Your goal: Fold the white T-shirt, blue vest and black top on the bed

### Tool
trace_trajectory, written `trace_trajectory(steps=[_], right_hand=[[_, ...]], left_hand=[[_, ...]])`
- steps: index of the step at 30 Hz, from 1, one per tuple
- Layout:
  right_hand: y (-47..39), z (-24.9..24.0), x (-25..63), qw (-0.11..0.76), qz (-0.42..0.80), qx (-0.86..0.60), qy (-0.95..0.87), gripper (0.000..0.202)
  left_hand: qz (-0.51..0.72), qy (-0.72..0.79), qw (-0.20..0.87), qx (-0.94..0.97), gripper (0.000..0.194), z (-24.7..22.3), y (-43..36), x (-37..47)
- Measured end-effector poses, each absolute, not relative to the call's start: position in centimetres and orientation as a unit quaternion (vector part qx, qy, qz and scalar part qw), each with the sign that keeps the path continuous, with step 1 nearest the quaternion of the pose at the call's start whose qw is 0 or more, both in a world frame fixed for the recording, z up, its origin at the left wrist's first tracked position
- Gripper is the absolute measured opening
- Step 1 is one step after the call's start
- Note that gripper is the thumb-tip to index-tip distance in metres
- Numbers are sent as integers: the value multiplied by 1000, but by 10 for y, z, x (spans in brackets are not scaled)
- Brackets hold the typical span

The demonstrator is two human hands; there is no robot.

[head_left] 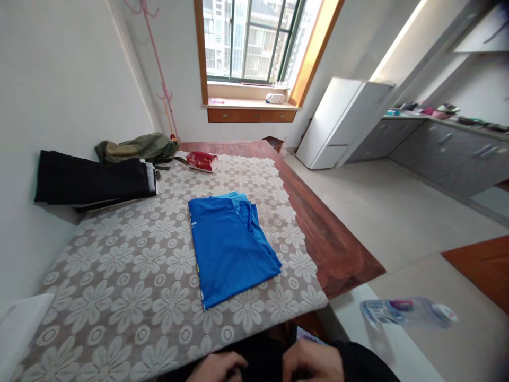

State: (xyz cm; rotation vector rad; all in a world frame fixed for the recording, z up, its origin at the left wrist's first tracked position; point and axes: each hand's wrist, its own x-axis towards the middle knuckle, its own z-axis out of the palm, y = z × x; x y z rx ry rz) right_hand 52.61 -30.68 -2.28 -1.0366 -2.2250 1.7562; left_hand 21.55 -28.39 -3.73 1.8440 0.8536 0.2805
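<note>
My left hand (218, 367) is at the bottom edge, its fingers curled, in front of dark cloth. My right hand (313, 362) is to its right, also with bent fingers. Black cloth (260, 354) spreads between and behind them; whether it is gripped or only clothing I cannot tell. Both hands are partly cut off by the frame and slightly blurred. Beyond them, a folded blue garment (234, 254) lies flat on the flowered lace tablecloth (139, 313), touched by neither hand.
A folded black garment (91, 178) and an olive-green bag (139, 148) lie by the left wall. A red packet (202, 161) is farther back. At right, a clear plastic bottle (409, 313) lies on a white surface (392, 350). A white fridge (338, 122) stands beyond the table.
</note>
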Motion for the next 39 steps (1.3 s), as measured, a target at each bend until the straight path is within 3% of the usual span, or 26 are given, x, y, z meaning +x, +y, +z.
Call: trace_trajectory(steps=[4,7,10,16,24,28,31,35,39], right_hand=[[-247,26,512,240,380,-438,-779,24],[-206,22,521,223,189,-480,-827,31],[-183,8,540,163,123,-452,-868,43],[-163,-6,565,152,120,-397,-897,39],[-167,11,551,209,131,-404,-881,29],[-212,29,551,237,233,-414,-847,20],[-225,47,552,268,272,-461,-801,19],[-170,71,538,284,276,-486,-779,20],[-84,73,511,222,251,-525,-783,21]], left_hand=[[214,431,376,792,19,23,-258,199],[214,468,246,821,23,44,-230,190],[165,463,198,848,39,39,-206,183],[161,418,208,869,19,26,-191,173],[245,449,201,835,26,31,-207,169],[263,456,272,805,18,55,-240,158],[241,491,341,765,22,82,-244,152],[208,537,360,734,33,111,-193,153],[160,602,260,738,27,104,-115,157]])
